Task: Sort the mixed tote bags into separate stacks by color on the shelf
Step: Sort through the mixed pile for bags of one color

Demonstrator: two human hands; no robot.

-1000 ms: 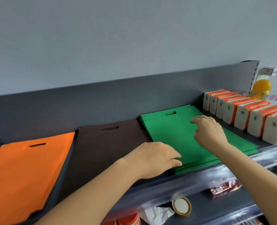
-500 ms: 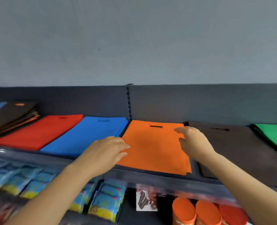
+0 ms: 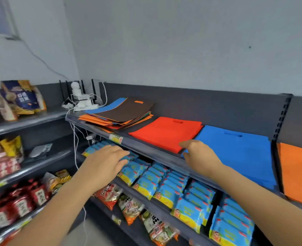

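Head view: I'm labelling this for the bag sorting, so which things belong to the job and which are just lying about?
Job: mixed bag pile, red stack, blue stack, orange stack, shelf, left hand, right hand.
Lying about: blue snack packets, router, power strip, red packets, snack bags.

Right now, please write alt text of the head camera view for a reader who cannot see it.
The left hand and right hand, both open and empty, stretch toward a dark shelf. On it, from left to right: a mixed pile topped by a brown bag, a red stack, a blue stack, an orange stack.
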